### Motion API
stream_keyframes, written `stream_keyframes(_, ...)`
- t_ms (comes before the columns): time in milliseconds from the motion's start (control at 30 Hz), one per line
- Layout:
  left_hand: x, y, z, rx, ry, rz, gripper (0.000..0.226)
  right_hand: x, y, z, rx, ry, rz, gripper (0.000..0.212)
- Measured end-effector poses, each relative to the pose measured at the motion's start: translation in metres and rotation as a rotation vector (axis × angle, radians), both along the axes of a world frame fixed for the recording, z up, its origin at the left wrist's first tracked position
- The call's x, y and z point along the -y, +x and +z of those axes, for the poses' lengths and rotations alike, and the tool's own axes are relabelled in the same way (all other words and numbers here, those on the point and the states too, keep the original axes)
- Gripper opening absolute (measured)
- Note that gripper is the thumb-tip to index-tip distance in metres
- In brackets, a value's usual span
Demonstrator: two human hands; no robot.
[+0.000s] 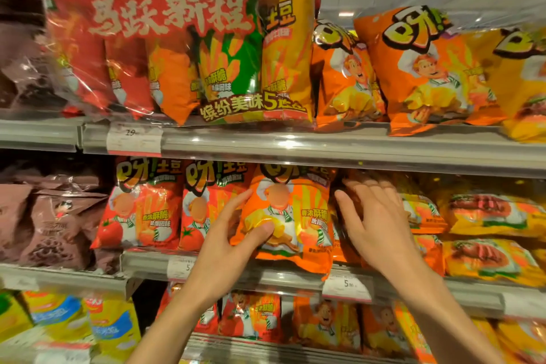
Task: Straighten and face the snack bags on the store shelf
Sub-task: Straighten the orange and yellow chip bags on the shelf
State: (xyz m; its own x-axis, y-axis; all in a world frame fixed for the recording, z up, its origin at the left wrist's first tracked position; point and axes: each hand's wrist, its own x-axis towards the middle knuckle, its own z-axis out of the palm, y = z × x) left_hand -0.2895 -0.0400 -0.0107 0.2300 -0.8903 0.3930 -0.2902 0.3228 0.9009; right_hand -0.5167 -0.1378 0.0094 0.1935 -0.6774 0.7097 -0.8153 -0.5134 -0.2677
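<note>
An orange snack bag (298,216) with a cartoon chef stands upright at the front of the middle shelf (295,278). My left hand (233,233) grips its left edge, thumb across the front and fingers behind the side. My right hand (372,216) reaches into the gap right of that bag with fingers spread, touching the orange bags (348,245) behind it; what it holds, if anything, is hidden. Two red tomato-flavour bags (141,204) (201,207) stand facing forward to the left.
Brown bags (53,224) fill the shelf's left end, and yellow bags (490,233) lie flat in stacks at the right. The upper shelf carries a large red multipack (165,38) and tilted orange bags (425,68). The lower shelf shows more orange bags (325,325) and yellow-blue bags (88,322). Price tags (345,287) line the shelf rails.
</note>
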Motion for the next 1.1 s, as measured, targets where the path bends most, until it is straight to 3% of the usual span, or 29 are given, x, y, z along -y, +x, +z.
stream_keyframes(100,0.001,-0.001,-0.007,0.0,-0.006,0.008,0.061,-0.021,0.019,0.003,0.152,0.124,0.142,0.058)
stream_keyframes(200,0.004,-0.005,-0.008,0.011,0.011,-0.03,0.063,-0.022,0.032,0.002,0.311,0.436,0.223,0.085)
stream_keyframes(300,0.007,-0.007,-0.002,0.039,0.019,-0.078,0.064,-0.013,0.034,0.002,0.405,0.531,0.217,0.097)
stream_keyframes(467,0.014,-0.005,0.017,-0.004,0.094,-0.124,0.072,-0.009,0.027,0.0,0.576,0.551,0.233,0.08)
stream_keyframes(600,0.027,-0.003,0.036,0.051,0.212,-0.075,0.092,-0.02,0.031,0.0,0.625,0.518,0.309,0.073)
stream_keyframes(733,0.025,0.001,0.037,0.174,0.243,-0.073,0.089,-0.037,0.043,0.002,0.603,0.481,0.375,0.067)
stream_keyframes(833,0.01,0.012,0.028,0.116,0.175,-0.023,0.065,-0.044,0.053,-0.001,0.595,0.498,0.448,0.058)
stream_keyframes(900,0.0,0.025,0.02,0.104,0.173,0.034,0.065,-0.044,0.056,0.001,0.59,0.532,0.461,0.052)
stream_keyframes(1100,-0.014,0.057,0.011,0.065,0.148,0.136,0.071,0.003,0.057,0.005,0.116,0.542,0.133,0.046)
